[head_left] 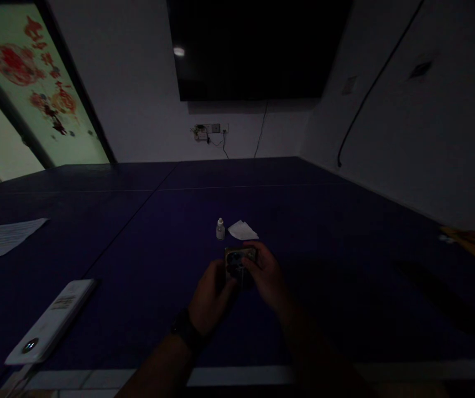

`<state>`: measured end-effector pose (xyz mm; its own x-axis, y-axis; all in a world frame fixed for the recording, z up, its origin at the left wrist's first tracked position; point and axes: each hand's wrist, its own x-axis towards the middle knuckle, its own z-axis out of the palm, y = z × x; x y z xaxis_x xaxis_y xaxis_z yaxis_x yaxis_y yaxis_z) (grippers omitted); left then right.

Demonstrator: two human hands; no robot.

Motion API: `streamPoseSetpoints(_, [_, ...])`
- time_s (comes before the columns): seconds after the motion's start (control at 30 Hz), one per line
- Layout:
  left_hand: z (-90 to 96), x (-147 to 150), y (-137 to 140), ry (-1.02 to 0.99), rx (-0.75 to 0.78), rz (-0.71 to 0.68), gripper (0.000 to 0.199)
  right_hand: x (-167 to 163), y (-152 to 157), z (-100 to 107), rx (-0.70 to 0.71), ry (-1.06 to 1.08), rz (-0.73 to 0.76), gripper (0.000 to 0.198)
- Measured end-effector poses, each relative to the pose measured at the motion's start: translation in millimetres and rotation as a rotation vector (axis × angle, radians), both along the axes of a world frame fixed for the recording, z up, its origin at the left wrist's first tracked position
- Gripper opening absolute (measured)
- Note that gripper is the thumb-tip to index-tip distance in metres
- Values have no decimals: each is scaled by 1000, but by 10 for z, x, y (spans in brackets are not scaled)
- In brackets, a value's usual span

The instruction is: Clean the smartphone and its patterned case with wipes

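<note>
- Dim tabletop [137, 309] below
- Phone [236, 271] between my left hand [209, 294], clasping its side, and right hand [270, 277], pinching its corner
- I advise steady support, light touch near the lenses [233, 258]

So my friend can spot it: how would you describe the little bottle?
Below the big dark wall screen lies a dark blue table. On it, just beyond the phone held by the left hand and right hand, stands a small bottle. Its upright shape and pale cap set it apart from the white paper beside it.
</note>
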<state>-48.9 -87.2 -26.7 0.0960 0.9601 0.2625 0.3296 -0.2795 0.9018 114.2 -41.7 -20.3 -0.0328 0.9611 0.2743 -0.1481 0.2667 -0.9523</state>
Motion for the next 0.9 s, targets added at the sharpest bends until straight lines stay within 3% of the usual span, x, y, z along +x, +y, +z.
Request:
streamPoseSetpoints(0.27, [139, 89, 85, -303, -5, 162, 31, -85, -57, 11, -17, -45, -29, 39])
streamPoseSetpoints(0.9, [184, 95, 90, -539, -20, 159, 22, -211, 7, 71, -87, 45, -170, 35])
